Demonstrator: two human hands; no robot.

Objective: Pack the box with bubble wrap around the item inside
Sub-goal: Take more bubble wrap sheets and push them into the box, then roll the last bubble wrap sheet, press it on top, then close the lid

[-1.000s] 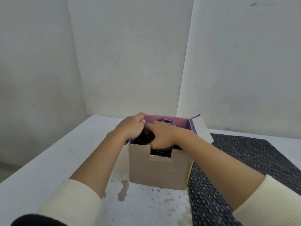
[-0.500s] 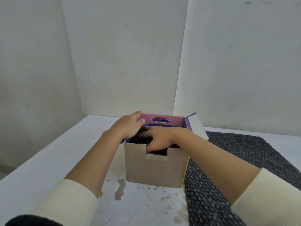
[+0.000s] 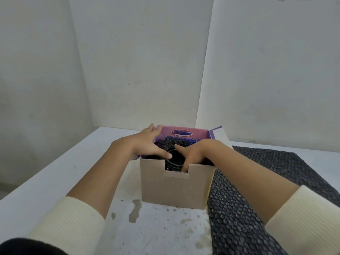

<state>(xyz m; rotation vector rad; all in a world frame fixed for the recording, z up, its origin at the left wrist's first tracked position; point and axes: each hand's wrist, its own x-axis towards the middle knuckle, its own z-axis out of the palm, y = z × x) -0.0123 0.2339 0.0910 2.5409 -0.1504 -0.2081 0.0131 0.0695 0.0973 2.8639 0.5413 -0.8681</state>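
A small cardboard box [image 3: 176, 188] with a purple inside stands open on the white table. Inside it I see dark bubble wrap [image 3: 175, 142] bunched around a dark round item [image 3: 174, 159] with a thin pale rim. My left hand [image 3: 147, 144] lies over the box's left rim, its fingers spread, thumb touching the item's rim. My right hand [image 3: 193, 153] reaches into the box from the right, fingers pushed down between the item and the front wall; their tips are hidden.
A large sheet of dark bubble wrap [image 3: 257, 199] lies flat on the table to the right of the box, partly under my right forearm. The box's right flap [image 3: 220, 135] stands open. Grey walls close off the back and the left.
My hands have spread apart over the box, uncovering the round item and the wrap behind it. The right fingers have gone deeper along the front wall.
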